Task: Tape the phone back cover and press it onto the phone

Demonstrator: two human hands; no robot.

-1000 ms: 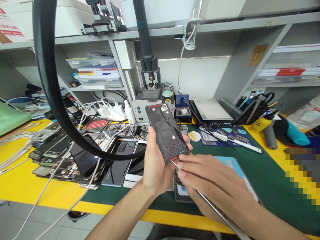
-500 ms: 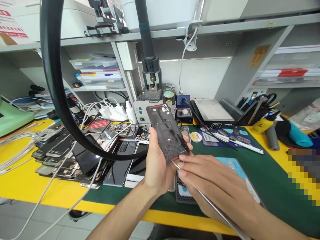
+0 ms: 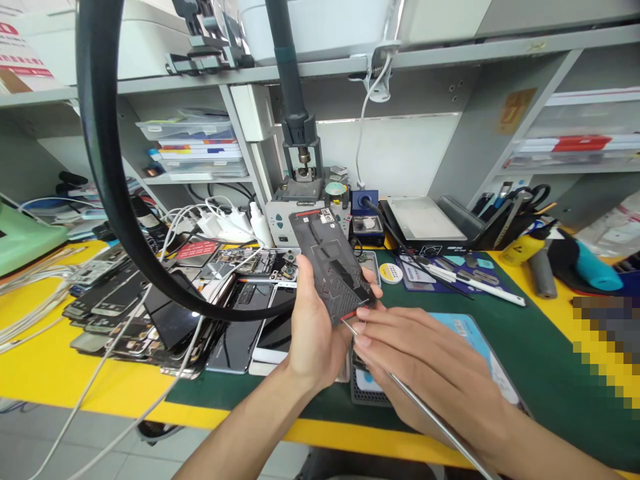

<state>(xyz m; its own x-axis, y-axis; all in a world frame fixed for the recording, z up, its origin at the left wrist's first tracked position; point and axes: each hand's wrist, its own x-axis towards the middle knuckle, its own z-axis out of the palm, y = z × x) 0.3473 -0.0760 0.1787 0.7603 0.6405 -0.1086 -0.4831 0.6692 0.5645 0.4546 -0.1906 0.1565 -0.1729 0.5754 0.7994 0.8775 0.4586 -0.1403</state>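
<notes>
A dark phone back panel, patterned in grey and black with red strips at both ends, is tilted up in my left hand. My left thumb presses its left edge and the fingertips wrap its right edge. My right hand pinches a long, thin, silvery metal rod-like tool. The pointed tip of this tool touches the red strip at the panel's lower end. My right fingertips also meet the lower right corner. Whether a full phone lies behind the panel I cannot tell.
Stacked phones and loose cables lie to the left, with a black hose looping in front. A blue-topped tray sits under my right hand. Behind are a grey machine, a heating plate and a white pen-like tool.
The panel has turned slightly in my left hand, and the reflections on it have shifted. My right hand keeps the tool's tip at the lower red strip. The view has moved a little.
</notes>
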